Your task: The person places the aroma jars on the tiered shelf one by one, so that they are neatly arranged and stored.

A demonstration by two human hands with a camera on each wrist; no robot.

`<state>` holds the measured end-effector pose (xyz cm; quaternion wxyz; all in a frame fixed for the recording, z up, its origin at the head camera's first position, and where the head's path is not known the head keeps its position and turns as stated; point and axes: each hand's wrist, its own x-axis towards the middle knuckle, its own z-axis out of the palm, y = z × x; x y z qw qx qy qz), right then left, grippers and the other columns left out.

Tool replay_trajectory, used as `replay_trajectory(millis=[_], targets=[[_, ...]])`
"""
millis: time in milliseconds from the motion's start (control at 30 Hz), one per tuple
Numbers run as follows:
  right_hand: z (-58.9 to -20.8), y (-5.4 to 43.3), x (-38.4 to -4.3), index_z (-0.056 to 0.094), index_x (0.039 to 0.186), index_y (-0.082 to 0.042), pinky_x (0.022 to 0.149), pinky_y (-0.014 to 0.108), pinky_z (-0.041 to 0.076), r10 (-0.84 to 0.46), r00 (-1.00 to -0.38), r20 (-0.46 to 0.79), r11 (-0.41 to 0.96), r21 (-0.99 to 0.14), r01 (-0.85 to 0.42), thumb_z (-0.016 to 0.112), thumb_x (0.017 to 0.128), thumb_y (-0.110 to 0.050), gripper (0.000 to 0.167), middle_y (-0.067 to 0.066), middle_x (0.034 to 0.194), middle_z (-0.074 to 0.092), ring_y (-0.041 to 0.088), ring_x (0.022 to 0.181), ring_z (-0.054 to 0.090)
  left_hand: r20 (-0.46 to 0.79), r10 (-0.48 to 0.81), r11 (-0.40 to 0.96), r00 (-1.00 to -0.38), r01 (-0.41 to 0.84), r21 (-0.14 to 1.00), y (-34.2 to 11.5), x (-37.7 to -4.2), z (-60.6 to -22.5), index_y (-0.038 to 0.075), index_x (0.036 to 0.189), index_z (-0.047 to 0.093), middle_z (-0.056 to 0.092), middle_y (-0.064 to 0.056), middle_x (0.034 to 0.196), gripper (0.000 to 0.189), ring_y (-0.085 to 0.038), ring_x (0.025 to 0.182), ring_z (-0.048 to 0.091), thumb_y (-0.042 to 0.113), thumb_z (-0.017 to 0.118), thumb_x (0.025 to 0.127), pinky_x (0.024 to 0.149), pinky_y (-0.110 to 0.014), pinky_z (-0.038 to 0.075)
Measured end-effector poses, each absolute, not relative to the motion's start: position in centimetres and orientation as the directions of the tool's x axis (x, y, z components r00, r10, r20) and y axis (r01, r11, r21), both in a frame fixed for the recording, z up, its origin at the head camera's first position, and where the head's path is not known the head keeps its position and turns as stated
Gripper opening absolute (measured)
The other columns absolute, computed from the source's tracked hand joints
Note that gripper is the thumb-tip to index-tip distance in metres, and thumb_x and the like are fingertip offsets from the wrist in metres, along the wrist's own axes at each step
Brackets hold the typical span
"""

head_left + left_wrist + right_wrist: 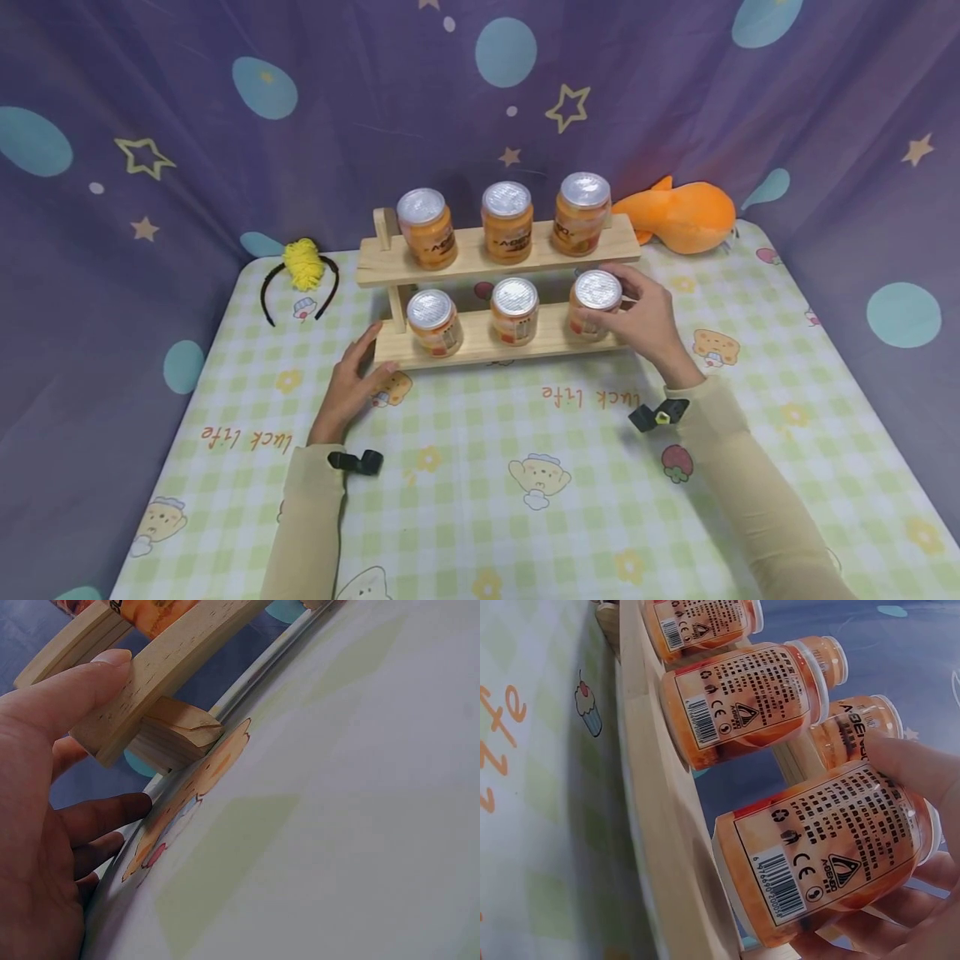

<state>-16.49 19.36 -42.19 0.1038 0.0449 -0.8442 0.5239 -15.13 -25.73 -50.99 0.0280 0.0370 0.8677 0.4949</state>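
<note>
In the head view my right hand (647, 321) grips an orange-labelled jar (597, 292) with a silver lid at the right end of the lower board. The right wrist view has the thumb across the upper side of this jar (825, 855) and the fingers round underneath, its label with barcode facing the camera. My left hand (354, 379) holds the left end of the two-tier wooden shelf (480, 343). In the left wrist view the thumb (82, 694) lies on the board's front, one finger is partly hidden behind it, and the other fingers spread below.
Two more jars (514, 310) stand on the lower board and three jars (507, 225) on the upper one. An orange plush toy (690, 217) lies behind right. A black headband with a yellow tuft (303, 265) lies at left. A purple curtain (337, 150) backs the table.
</note>
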Motion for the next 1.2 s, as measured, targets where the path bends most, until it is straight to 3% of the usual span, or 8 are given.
replay_trajectory(millis=[467, 567, 767, 1000, 1133, 1200], targets=[[-42.5, 19.7, -16.2, 0.059, 0.136, -0.006, 0.08, 0.009, 0.047, 0.017, -0.983, 0.182, 0.456, -0.876, -0.154, 0.089, 0.075, -0.02, 0.07, 0.017, 0.128, 0.067, 0.014, 0.102, 0.064, -0.025, 0.09, 0.516, -0.996, 0.026, 0.856, -25.7, -15.2, -50.9, 0.035, 0.157, 0.032, 0.036, -0.014, 0.162, 0.075, -0.036, 0.152, 0.029, 0.031, 0.071, 0.094, 0.123, -0.059, 0.02], [-42.2, 19.8, -16.1, 0.056, 0.139, -0.006, 0.086, 0.017, 0.048, -0.005, -0.99, 0.141, 0.442, -0.888, -0.128, 0.088, 0.077, -0.021, 0.07, 0.017, 0.131, 0.065, 0.024, 0.11, 0.064, -0.022, 0.095, 0.513, -0.995, 0.03, 0.858, -25.7, -15.3, -51.0, 0.035, 0.157, 0.032, 0.036, -0.014, 0.162, 0.075, -0.037, 0.152, 0.029, 0.03, 0.071, 0.094, 0.123, -0.059, 0.02], [-42.1, 20.1, -16.2, 0.048, 0.145, -0.007, 0.102, 0.046, 0.049, -0.051, -0.995, 0.084, 0.429, -0.898, -0.098, 0.085, 0.081, -0.021, 0.076, 0.018, 0.139, 0.059, 0.035, 0.123, 0.06, -0.004, 0.108, 0.503, -0.994, 0.051, 0.863, -25.6, -15.4, -50.9, 0.035, 0.157, 0.032, 0.038, -0.016, 0.161, 0.074, -0.037, 0.151, 0.03, 0.027, 0.071, 0.094, 0.123, -0.06, 0.021], [-42.7, 21.7, -16.0, 0.035, 0.154, -0.01, 0.109, 0.052, 0.046, -0.118, -0.992, 0.041, 0.419, -0.904, -0.087, 0.083, 0.083, -0.021, 0.087, 0.018, 0.152, 0.049, 0.035, 0.136, 0.052, -0.018, 0.105, 0.496, -0.994, 0.037, 0.867, -25.5, -15.3, -50.6, 0.03, 0.158, 0.031, 0.036, -0.016, 0.161, 0.077, -0.038, 0.15, 0.031, 0.028, 0.072, 0.093, 0.123, -0.059, 0.021], [-43.0, 23.6, -15.6, 0.036, 0.153, -0.006, 0.11, 0.053, 0.044, -0.121, -0.989, 0.08, 0.451, -0.884, -0.127, 0.072, 0.094, -0.022, 0.071, 0.021, 0.151, 0.049, 0.036, 0.138, 0.048, -0.045, 0.095, 0.49, -0.994, 0.007, 0.872, -25.7, -15.1, -50.5, 0.03, 0.159, 0.03, 0.033, -0.014, 0.163, 0.077, -0.036, 0.152, 0.029, 0.029, 0.072, 0.093, 0.124, -0.058, 0.019], [-43.2, 24.8, -15.5, 0.039, 0.15, -0.003, 0.11, 0.039, 0.047, -0.1, -0.99, 0.104, 0.487, -0.862, -0.14, 0.061, 0.101, -0.024, 0.058, 0.022, 0.148, 0.052, 0.037, 0.136, 0.049, -0.055, 0.094, 0.482, -0.994, -0.003, 0.876, -25.8, -15.0, -50.4, 0.029, 0.159, 0.029, 0.033, -0.014, 0.164, 0.077, -0.037, 0.152, 0.029, 0.029, 0.07, 0.094, 0.124, -0.058, 0.018]])
